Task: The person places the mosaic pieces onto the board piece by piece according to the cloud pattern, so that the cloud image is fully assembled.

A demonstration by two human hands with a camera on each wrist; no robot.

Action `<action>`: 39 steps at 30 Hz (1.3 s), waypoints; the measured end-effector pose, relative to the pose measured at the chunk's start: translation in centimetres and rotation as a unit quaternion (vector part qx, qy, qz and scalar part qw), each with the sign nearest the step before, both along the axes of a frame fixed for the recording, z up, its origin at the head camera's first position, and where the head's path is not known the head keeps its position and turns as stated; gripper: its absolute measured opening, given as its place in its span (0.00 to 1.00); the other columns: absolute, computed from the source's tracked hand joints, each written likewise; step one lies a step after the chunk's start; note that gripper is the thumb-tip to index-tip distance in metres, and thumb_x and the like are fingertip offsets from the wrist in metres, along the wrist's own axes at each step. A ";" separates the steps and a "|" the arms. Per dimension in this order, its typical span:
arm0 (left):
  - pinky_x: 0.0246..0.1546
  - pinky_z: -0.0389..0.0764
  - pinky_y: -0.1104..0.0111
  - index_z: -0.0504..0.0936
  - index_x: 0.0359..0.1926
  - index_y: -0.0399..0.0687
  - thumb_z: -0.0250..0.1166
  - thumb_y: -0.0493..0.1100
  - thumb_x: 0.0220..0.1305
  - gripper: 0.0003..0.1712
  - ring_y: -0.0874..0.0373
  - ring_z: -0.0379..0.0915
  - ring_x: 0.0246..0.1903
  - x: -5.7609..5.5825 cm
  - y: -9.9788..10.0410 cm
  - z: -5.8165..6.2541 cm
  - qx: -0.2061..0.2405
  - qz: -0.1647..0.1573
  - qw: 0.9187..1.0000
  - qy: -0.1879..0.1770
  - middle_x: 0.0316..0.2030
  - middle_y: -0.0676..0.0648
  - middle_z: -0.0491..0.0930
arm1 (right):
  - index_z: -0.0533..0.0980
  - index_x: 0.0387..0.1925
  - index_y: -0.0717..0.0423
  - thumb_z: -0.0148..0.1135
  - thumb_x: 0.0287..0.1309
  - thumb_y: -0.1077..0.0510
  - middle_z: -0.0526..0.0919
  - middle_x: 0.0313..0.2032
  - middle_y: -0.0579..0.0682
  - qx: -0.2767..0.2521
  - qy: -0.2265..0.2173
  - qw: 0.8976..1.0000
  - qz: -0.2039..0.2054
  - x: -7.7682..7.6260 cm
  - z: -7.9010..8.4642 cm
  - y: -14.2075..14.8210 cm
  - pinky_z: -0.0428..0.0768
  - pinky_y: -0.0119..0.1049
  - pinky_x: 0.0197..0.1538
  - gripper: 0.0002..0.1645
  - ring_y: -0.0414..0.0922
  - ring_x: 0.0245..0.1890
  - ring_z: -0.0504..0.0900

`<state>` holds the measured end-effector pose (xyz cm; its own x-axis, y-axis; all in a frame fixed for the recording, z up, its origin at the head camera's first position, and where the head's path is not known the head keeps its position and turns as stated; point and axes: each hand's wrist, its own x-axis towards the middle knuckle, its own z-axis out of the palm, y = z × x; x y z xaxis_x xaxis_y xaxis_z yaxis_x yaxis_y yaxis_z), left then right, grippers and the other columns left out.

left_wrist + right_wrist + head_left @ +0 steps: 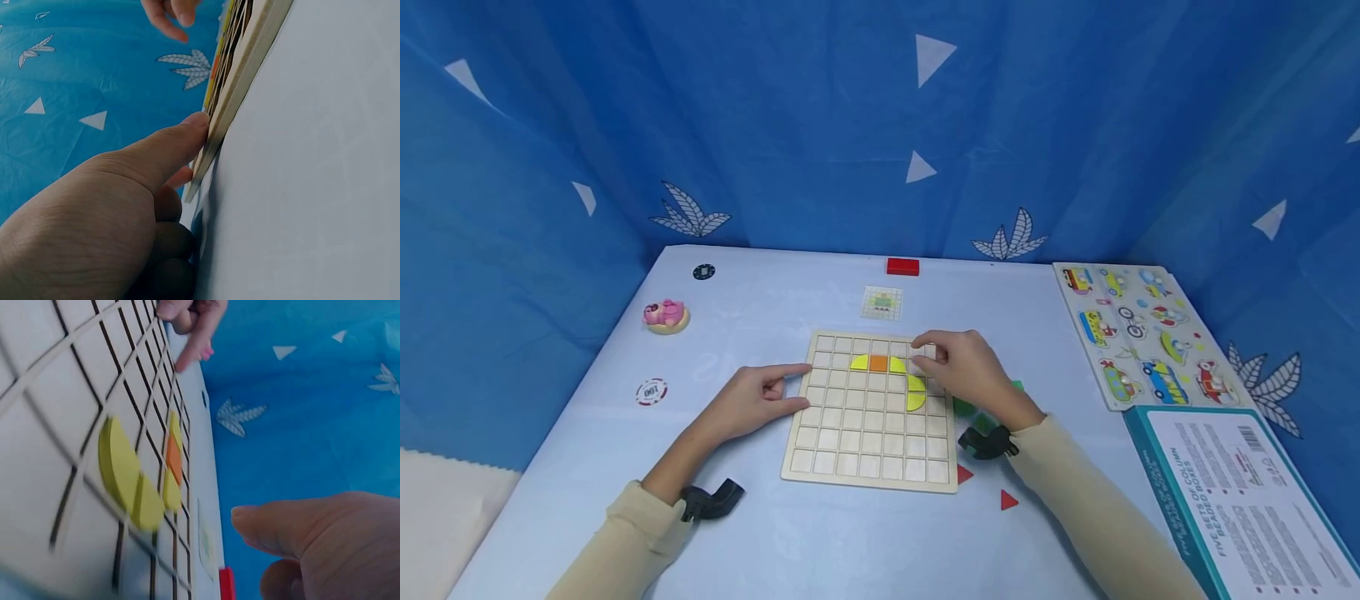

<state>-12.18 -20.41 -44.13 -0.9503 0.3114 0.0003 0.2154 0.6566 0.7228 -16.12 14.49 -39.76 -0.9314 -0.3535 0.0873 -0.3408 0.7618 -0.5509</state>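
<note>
Grid board point(851, 440): lying flat on the table point(737, 550), just right of the left fingers point(790, 369) and beneath the right fingers point(940, 337).
Left index and thumb: touching the board's left edge, standing apart, not pinching; below them, holding the other fingers curled.
Right index and thumb: hovering over the board's far right part, showing a bare gap between the tips.
Orange square point(878, 363): sitting between two yellow pieces point(858, 363), just left of the right thumb tip.
Yellow pair point(915, 401): lying just nearer the person than that tip.
Green pieces point(965, 408): lying below the right palm, partly hiding behind it.
Pattern card point(882, 303): lying beyond the right fingers, showing details too small to read.
Far right cells: hiding behind the right fingers.
Board's near part, right wrist view: blurring and running out of frame.
</note>
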 end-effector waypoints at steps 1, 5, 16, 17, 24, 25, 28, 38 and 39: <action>0.24 0.64 0.68 0.82 0.64 0.53 0.76 0.53 0.60 0.32 0.64 0.57 0.17 0.0 0.0 0.0 0.000 0.000 1.000 -0.001 0.15 0.58 0.62 | 0.86 0.52 0.47 0.72 0.64 0.50 0.68 0.15 0.45 -0.004 -0.004 1.000 -0.005 0.1 0.1 0.8 0.62 0.36 0.20 0.16 0.46 0.16 0.68; 0.25 0.65 0.68 0.82 0.64 0.53 0.76 0.53 0.60 0.31 0.63 0.57 0.17 0.0 0.1 -0.1 0.000 -0.001 1.000 0.001 0.15 0.58 0.62 | 0.86 0.51 0.48 0.72 0.64 0.52 0.66 0.15 0.45 -0.007 -0.017 1.000 -0.011 0.7 0.1 3.7 0.61 0.35 0.19 0.15 0.46 0.15 0.67; 0.23 0.64 0.68 0.82 0.64 0.53 0.77 0.54 0.59 0.32 0.63 0.58 0.17 0.1 0.0 -0.3 -0.004 0.010 1.000 -0.002 0.15 0.57 0.62 | 0.86 0.50 0.49 0.71 0.64 0.55 0.65 0.14 0.43 0.014 -0.026 1.000 0.003 1.0 -1.4 7.7 0.62 0.33 0.21 0.14 0.43 0.15 0.67; 0.23 0.64 0.68 0.82 0.64 0.53 0.77 0.54 0.59 0.32 0.63 0.58 0.17 0.1 0.0 -0.4 -0.004 0.011 1.000 -0.002 0.15 0.57 0.62 | 0.86 0.51 0.50 0.71 0.64 0.55 0.66 0.14 0.43 0.017 -0.022 1.000 0.002 0.9 -1.5 7.7 0.62 0.33 0.21 0.14 0.43 0.15 0.67; 0.23 0.64 0.68 0.82 0.64 0.53 0.77 0.54 0.59 0.32 0.63 0.58 0.17 0.0 0.1 -0.2 -0.001 0.009 1.000 0.001 0.15 0.57 0.62 | 0.85 0.55 0.48 0.71 0.65 0.54 0.68 0.15 0.43 0.049 -0.017 0.999 -0.006 1.1 -2.0 7.4 0.65 0.33 0.21 0.18 0.42 0.17 0.69; 0.23 0.64 0.68 0.82 0.64 0.53 0.77 0.54 0.59 0.32 0.63 0.58 0.17 0.0 0.1 -0.2 -0.001 0.009 1.000 0.001 0.15 0.57 0.62 | 0.85 0.56 0.48 0.71 0.64 0.53 0.68 0.15 0.43 0.050 -0.017 0.999 -0.005 1.1 -2.0 7.4 0.65 0.33 0.21 0.19 0.42 0.17 0.69; 0.24 0.64 0.68 0.82 0.64 0.53 0.77 0.54 0.59 0.32 0.63 0.58 0.17 0.0 0.1 -0.1 -0.003 0.006 1.000 0.005 0.14 0.58 0.62 | 0.85 0.55 0.48 0.71 0.64 0.53 0.67 0.15 0.43 0.050 -0.014 0.999 -0.003 1.1 -2.0 7.3 0.64 0.33 0.21 0.19 0.42 0.17 0.68; 0.23 0.64 0.68 0.82 0.64 0.53 0.77 0.54 0.59 0.32 0.62 0.58 0.17 0.0 0.1 -0.3 -0.007 0.008 1.000 0.003 0.14 0.57 0.62 | 0.85 0.56 0.47 0.71 0.64 0.54 0.69 0.15 0.43 0.045 -0.012 0.999 -0.013 0.8 -2.6 7.3 0.66 0.32 0.21 0.18 0.42 0.17 0.70; 0.23 0.64 0.68 0.82 0.64 0.54 0.77 0.54 0.59 0.32 0.62 0.58 0.17 0.0 0.1 -0.3 -0.007 0.009 1.000 0.002 0.14 0.57 0.62 | 0.85 0.56 0.47 0.71 0.65 0.55 0.69 0.15 0.43 0.043 -0.009 0.999 -0.015 0.7 -2.6 7.3 0.66 0.32 0.21 0.18 0.42 0.17 0.69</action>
